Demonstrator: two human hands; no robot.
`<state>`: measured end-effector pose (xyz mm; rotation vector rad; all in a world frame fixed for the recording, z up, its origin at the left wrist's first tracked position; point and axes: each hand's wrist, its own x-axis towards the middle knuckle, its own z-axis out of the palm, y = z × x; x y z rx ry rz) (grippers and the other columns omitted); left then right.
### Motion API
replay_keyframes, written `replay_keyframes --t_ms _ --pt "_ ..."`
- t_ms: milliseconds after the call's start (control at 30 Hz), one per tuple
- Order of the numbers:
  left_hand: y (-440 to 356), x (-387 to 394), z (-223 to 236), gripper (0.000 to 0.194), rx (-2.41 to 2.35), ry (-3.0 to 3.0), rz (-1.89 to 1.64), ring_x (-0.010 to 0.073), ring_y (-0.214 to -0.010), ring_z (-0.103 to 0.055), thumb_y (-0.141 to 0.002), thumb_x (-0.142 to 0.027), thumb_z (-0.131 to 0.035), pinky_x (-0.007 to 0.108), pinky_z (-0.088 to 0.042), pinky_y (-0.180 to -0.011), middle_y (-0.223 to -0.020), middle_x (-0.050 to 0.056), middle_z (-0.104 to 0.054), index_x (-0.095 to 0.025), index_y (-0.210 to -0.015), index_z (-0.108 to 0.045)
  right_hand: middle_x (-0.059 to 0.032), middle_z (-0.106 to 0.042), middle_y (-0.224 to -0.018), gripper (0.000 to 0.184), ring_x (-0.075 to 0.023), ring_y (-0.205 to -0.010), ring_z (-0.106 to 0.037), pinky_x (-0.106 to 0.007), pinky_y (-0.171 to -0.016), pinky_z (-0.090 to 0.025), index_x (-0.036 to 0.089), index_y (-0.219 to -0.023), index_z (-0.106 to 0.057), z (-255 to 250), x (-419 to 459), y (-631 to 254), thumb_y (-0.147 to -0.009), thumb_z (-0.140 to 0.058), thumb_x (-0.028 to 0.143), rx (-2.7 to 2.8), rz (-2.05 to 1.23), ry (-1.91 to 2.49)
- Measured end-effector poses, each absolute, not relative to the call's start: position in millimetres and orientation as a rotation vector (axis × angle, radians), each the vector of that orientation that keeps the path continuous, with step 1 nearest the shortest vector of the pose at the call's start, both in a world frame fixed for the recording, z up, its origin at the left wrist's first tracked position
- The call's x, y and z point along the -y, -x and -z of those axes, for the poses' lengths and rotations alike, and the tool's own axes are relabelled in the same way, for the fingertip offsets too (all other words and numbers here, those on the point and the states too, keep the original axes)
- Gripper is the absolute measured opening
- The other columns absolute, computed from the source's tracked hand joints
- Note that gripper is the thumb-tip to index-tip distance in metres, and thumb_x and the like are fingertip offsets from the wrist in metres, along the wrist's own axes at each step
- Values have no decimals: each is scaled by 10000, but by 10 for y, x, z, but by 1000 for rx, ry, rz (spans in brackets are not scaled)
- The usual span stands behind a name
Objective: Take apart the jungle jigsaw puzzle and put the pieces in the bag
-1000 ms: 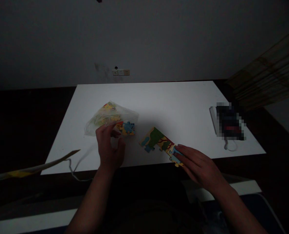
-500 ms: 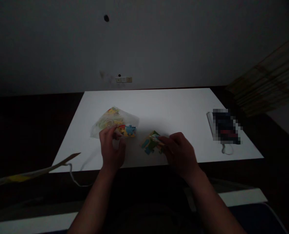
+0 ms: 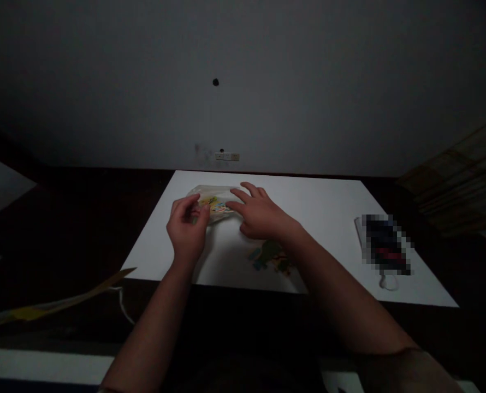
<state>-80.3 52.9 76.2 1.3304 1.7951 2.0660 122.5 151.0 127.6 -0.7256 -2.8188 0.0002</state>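
A clear plastic bag [image 3: 212, 202] of colourful jigsaw pieces lies near the far part of the white board [image 3: 320, 218]. My left hand [image 3: 188, 229] pinches the bag's near left edge between curled fingers. My right hand [image 3: 260, 214] rests at the bag's right side, fingers spread and fingertips against the plastic. Below that hand, a joined strip of green, yellow and blue jigsaw pieces [image 3: 271, 257] lies flat on the board, apart from both hands. Some pieces inside the bag are hidden by my fingers.
A pixelated dark object [image 3: 385, 245] with a white loop lies on the board's right side. A tan strip with a yellow band [image 3: 58, 305] and a thin white cord [image 3: 122, 303] sit at the left front edge. A bamboo blind [image 3: 456, 174] hangs at right, beyond the board.
My right hand has left the joined jigsaw pieces and moved left onto the bag. The view has tilted up, and the bag looks flatter, with the blue-and-red piece no longer showing at its edge.
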Motion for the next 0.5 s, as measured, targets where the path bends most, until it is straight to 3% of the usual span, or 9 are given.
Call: replay_keyframes --t_ms 67,133,200,333,500 --pt "965 -709 -868 375 -1783 -1202 -2091 133 -792 -646 -844 -360 -858 284 -591 -730 -1030 38 -713 -196 -1177 -799 -157 -636 -1707 360 -439 -1624 -441 -557 -1243 -411 180 -1316 -851 -1397 -1653 -1207 -973 -757 125 2858 126 692" --pt "1158 -909 -993 354 -1779 -1098 -2096 114 -715 -594 -797 -285 -843 271 -549 -692 -934 5 -686 -187 -1133 -787 -155 -766 -1523 280 -381 -1516 -552 -503 -1180 -436 182 -1162 -879 -1520 -1785 -1119 -1043 -651 72 2862 203 678" --pt "1349 -1093 -1131 331 -1802 -1019 -2167 97 -667 -536 -748 -181 -776 260 -508 -672 -896 -17 -667 -183 -1078 -779 -150 -818 -1390 339 -328 -1372 -639 -459 -1105 -450 185 -1180 -867 -1629 -1881 -1000 -1115 -553 74 2793 243 697" --pt "1562 -1309 -1325 363 -1861 -1034 -2304 110 -714 -548 -737 -90 -684 264 -497 -719 -904 -14 -672 -171 -1076 -785 -142 -806 -1373 380 -298 -1193 -708 -406 -954 -468 185 -1317 -819 -1739 -1923 -830 -1208 -455 187 2629 251 849" --pt "1529 -1364 -1243 404 -1854 -1108 -2230 122 -743 -573 -760 -64 -670 284 -516 -770 -952 0 -697 -163 -1128 -804 -105 -809 -1361 349 -290 -1043 -758 -371 -801 -485 223 -1307 -825 -1739 -1845 -855 -1216 -501 315 2600 183 1035"
